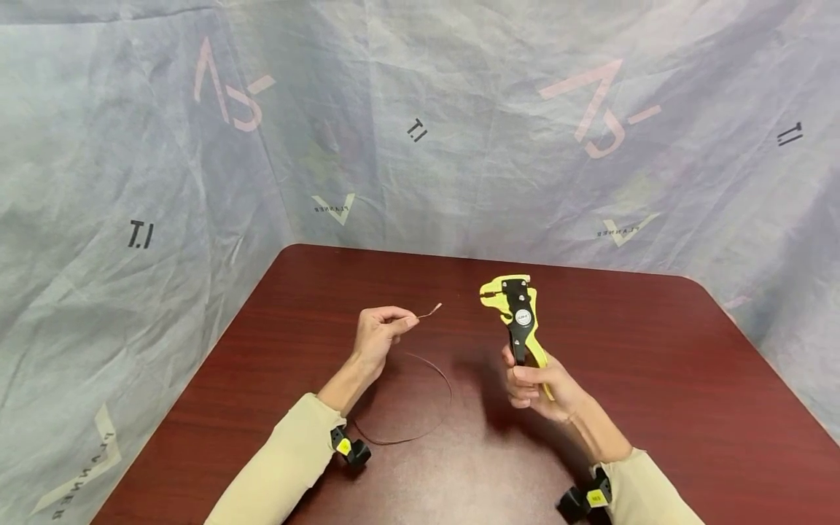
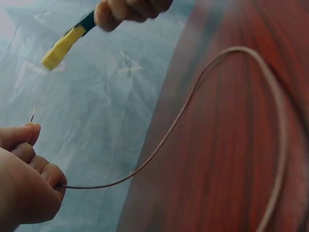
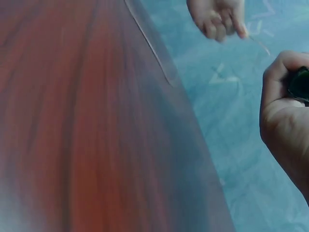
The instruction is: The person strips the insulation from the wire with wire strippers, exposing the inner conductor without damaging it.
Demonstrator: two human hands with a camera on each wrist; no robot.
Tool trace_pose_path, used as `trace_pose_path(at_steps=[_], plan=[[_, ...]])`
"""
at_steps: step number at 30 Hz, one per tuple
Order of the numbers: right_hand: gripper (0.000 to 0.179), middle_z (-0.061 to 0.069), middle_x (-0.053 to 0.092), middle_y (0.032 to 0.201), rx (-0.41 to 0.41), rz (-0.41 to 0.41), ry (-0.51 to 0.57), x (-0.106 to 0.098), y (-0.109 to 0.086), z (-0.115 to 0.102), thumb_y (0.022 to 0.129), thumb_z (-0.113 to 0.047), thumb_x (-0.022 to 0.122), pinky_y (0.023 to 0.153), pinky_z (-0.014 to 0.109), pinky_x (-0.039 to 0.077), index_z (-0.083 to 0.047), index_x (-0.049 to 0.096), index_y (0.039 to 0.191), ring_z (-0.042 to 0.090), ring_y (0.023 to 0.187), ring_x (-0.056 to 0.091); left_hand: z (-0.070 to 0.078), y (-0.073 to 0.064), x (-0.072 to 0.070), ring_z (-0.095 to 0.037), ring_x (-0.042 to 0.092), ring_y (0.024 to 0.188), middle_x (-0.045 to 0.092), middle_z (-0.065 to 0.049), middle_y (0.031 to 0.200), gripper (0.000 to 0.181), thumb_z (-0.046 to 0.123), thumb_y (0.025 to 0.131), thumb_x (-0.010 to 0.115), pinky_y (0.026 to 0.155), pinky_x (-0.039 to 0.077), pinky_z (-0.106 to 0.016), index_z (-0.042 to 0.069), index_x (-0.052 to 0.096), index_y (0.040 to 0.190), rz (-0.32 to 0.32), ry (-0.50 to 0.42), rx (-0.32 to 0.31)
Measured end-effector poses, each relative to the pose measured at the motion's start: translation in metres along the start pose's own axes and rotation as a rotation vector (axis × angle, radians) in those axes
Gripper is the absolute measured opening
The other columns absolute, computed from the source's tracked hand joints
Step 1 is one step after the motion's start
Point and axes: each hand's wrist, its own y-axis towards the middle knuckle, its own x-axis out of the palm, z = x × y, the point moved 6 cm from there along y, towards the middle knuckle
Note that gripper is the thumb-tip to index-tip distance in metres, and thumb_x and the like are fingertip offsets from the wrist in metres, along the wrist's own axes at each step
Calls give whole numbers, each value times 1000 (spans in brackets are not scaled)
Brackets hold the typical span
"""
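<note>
Between thumb and forefinger my left hand (image 1: 379, 337) pinches a thin brown wire (image 1: 450, 394) close to its end. A short tip of bare, coppery strands (image 1: 438, 307) sticks out past the fingers toward the right. The rest of the wire leaves the bottom of that fist and bends in a wide loop over the table, as the left wrist view shows. My right hand (image 1: 543, 385) grips the handles of a yellow and black wire stripper (image 1: 520, 315), held upright with its head up and its nose facing left. A gap separates the stripper's nose from the wire tip.
The dark red wood-grain table (image 1: 604, 328) has rounded far corners. Grey printed cloth (image 1: 472, 146) hangs behind it and along the sides. Each wrist wears a black camera (image 1: 354, 452) on a strap at the cuff of a cream sleeve (image 1: 282, 467).
</note>
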Motion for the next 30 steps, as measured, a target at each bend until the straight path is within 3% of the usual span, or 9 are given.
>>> trace_pose_path(at_steps=[6, 9, 15, 26, 30], plan=[[30, -9, 52, 77, 108, 81, -60, -11, -14, 2, 98, 7, 32, 64, 23, 40, -10, 52, 113, 11, 62, 32, -5, 1, -5, -1, 34, 50, 52, 13, 58, 15, -1, 83, 73, 50, 28, -19, -14, 70, 90, -10, -23, 11], [31, -6, 52, 79, 112, 64, -69, -12, -16, 0, 98, 6, 32, 66, 25, 41, -9, 52, 116, 11, 66, 39, -6, 2, -5, -2, 33, 50, 49, 12, 57, 14, -3, 85, 70, 50, 27, -18, -15, 69, 92, -9, -29, 29], [40, 1, 64, 99, 84, 0, -23, -16, -20, -7, 100, 7, 26, 78, 29, 54, -5, 52, 127, 14, 82, 59, -4, 2, -5, -3, 39, 56, 47, 11, 58, 19, -4, 86, 69, 55, 32, -20, -20, 66, 97, -21, 15, 76], [43, 8, 69, 112, 178, 25, -30, -24, -35, -15, 102, 2, 22, 89, 39, 56, -2, 46, 137, 24, 101, 69, -7, 5, -5, 0, 56, 67, 66, 14, 70, 16, -2, 86, 72, 64, 46, -18, -15, 71, 96, -33, 150, 85], [42, 11, 72, 116, 195, 35, -13, -29, -40, -15, 104, -1, 23, 91, 41, 56, -2, 45, 139, 26, 104, 70, -10, 7, -5, -1, 58, 71, 73, 3, 79, 14, -1, 85, 74, 66, 46, -17, -11, 73, 94, -57, 231, 101]])
